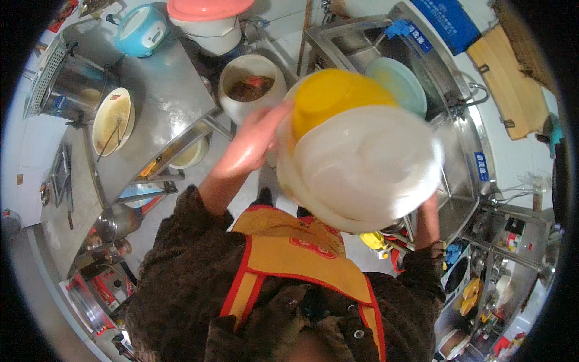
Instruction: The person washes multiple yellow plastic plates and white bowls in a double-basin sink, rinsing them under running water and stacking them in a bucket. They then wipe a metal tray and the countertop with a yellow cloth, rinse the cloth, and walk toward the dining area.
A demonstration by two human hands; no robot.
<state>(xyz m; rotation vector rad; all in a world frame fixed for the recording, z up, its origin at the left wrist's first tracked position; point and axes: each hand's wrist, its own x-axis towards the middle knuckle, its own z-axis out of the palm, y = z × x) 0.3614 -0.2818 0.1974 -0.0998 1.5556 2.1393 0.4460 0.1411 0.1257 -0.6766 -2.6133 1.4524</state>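
Observation:
A large whitish basin (289,176) is held up before me, blurred by motion. Inside it are a yellow basin (325,97) and a white round basin or bowl (362,158). My left hand (255,142) grips the large basin's left rim, thumb on top. At the right side my right hand (427,208) is mostly hidden by the basin, with only the wrist and part of the hand showing; its fingers cannot be seen. Behind the basins, a pale green basin (407,86) rests in the steel sink (362,47).
A white bucket (230,108) with dark contents and a pink-lidded bucket (212,31) stand beyond my left hand. On the steel table (167,77) at left are an enamel bowl (113,122) holding a utensil and a blue rice cooker (141,30). Another sink compartment (457,190) lies right.

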